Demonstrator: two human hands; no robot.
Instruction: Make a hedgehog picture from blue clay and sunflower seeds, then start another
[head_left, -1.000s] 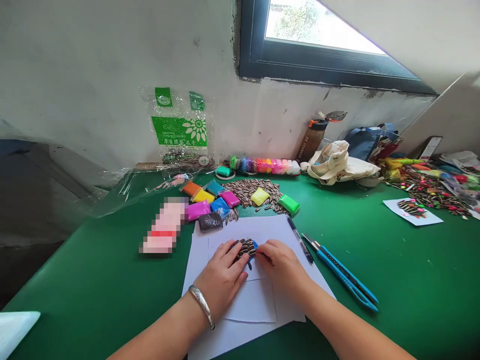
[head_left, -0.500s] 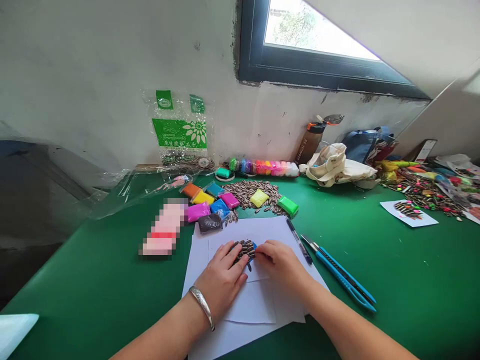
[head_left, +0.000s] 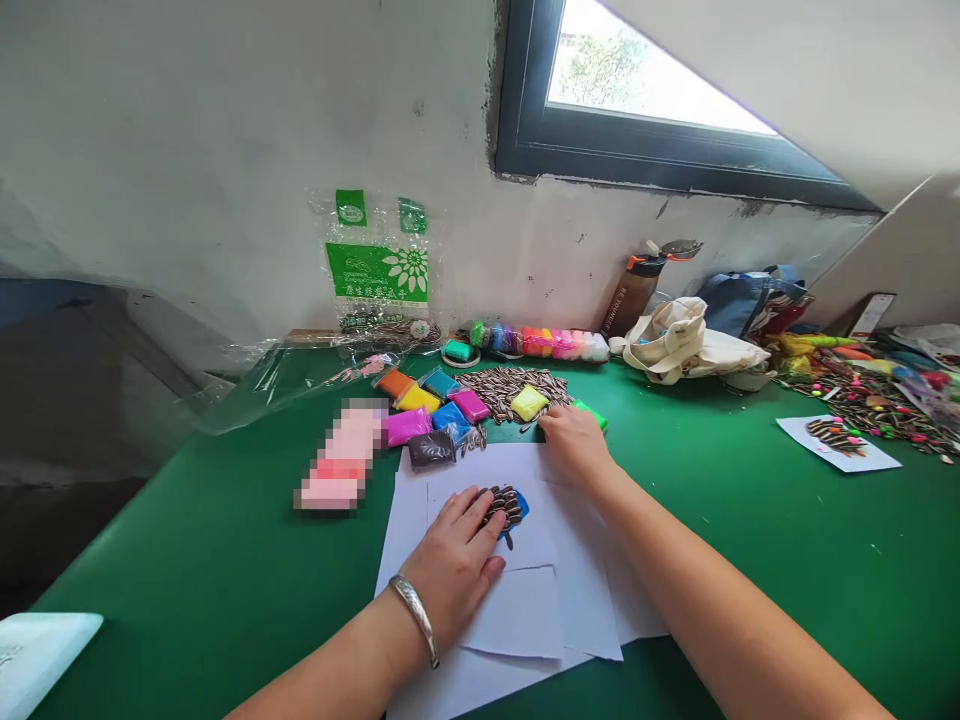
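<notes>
My left hand (head_left: 456,560), fingers spread, lies on white paper (head_left: 517,612) with its fingertips on the left part of a seed-covered blue clay shape (head_left: 519,510). Blue clay shows bare along the shape's right edge, and one seed sticks out below it. My right hand (head_left: 576,440) reaches to the near right edge of the sunflower seed pile (head_left: 495,385), beside a light yellow clay packet (head_left: 529,402). Its fingers are bent together at the seeds; anything between the fingertips is too small to make out.
Coloured clay packets (head_left: 409,425) lie left of the seeds. Behind stand a clear seed bag (head_left: 379,275), a clay tube row (head_left: 547,343), a brown bottle (head_left: 634,295) and a cream cloth bag (head_left: 694,345). At the right lies a card with a seed figure (head_left: 840,445).
My right hand has left the blue clay shape and moved forward to the seed pile. The left hand stays on the shape. The view has shifted slightly.
</notes>
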